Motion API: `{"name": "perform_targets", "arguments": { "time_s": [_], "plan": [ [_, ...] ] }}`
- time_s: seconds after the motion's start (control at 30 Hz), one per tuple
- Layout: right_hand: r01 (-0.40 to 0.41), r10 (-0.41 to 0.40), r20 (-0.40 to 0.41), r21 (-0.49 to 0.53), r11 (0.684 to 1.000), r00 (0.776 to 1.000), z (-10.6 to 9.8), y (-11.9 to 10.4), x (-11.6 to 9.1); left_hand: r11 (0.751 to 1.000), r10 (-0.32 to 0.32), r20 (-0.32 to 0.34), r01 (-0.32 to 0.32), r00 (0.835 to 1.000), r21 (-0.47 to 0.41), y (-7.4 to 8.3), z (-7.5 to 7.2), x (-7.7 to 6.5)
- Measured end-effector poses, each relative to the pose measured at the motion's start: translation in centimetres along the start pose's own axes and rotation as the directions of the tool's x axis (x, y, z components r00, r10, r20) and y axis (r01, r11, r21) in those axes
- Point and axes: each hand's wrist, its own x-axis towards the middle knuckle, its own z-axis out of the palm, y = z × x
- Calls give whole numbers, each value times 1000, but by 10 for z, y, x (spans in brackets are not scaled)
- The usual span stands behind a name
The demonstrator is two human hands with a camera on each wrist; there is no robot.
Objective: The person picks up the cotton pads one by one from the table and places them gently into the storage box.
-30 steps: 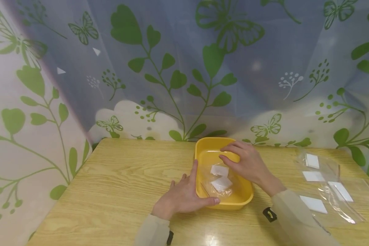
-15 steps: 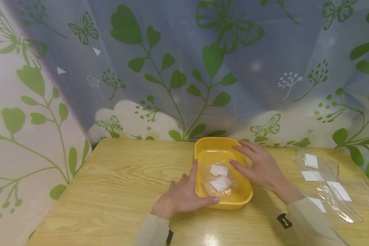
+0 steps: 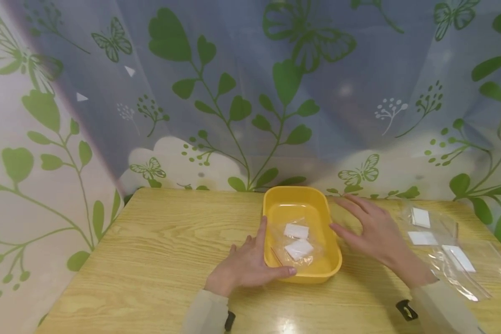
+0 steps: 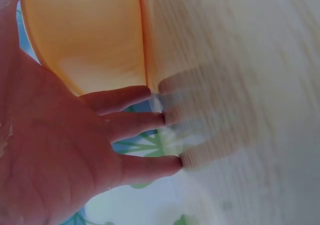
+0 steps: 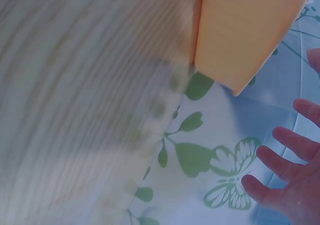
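Note:
A yellow plastic tray [image 3: 293, 213] stands near the table's back edge. Inside it lie clear plastic bags, with two white pieces [image 3: 299, 249] showing through the film. My left hand [image 3: 246, 268] rests at the tray's left side, its thumb along the near rim. In the left wrist view, that hand's straight fingertips [image 4: 170, 166] reach down to the tabletop beside the tray wall [image 4: 100, 45]. My right hand [image 3: 377, 234] hovers just off the tray's right side, fingers spread and holding nothing. The right wrist view shows its spread fingers [image 5: 280, 164] below the tray's outer wall [image 5: 245, 30].
To the right, several clear plastic bags [image 3: 469, 283] with white pieces [image 3: 459, 258] lie spread on the wooden table [image 3: 171, 232], partly behind the right forearm. A curtain [image 3: 234, 93] printed with leaves and butterflies hangs right behind the table's back edge.
My right hand has moved rightward from above the tray's inside to beyond its right rim, fingers still spread. The left hand, the tray and its bags have stayed in place.

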Motion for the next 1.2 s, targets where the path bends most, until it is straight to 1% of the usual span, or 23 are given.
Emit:
{"name": "perform_targets", "arguments": {
  "time_s": [0.13,0.23,0.43,0.53,0.67,0.87,1.03,1.2],
  "plan": [
    [-10,10,-7,-13,1000,1000,-4,6,-6,1000,0,-2,0,1000,20,0,-1,-1],
    [-40,40,-5,-18,999,999,-8,9,-10,999,7,-8,-6,1000,37,1,-2,0],
    [-74,74,-26,-3,997,997,-14,18,-17,998,29,-26,-27,999,56,2,-4,5],
    [-97,97,-31,2,995,995,-17,22,-20,998,37,-25,-35,999,59,3,-5,8],
    [-142,142,-24,8,990,990,-23,29,-26,998,22,-9,-21,1000,58,4,-5,10],
    [-180,180,-24,14,984,983,-30,42,-34,999,-1,7,1,1000,44,6,-6,9],
    [-228,228,9,-7,974,974,-39,52,-41,999,-1,6,1,1000,37,6,-5,10],
    [-259,259,3,-35,965,966,-45,63,-49,1000,-6,3,5,1000,31,5,-5,10]
  ]
}}
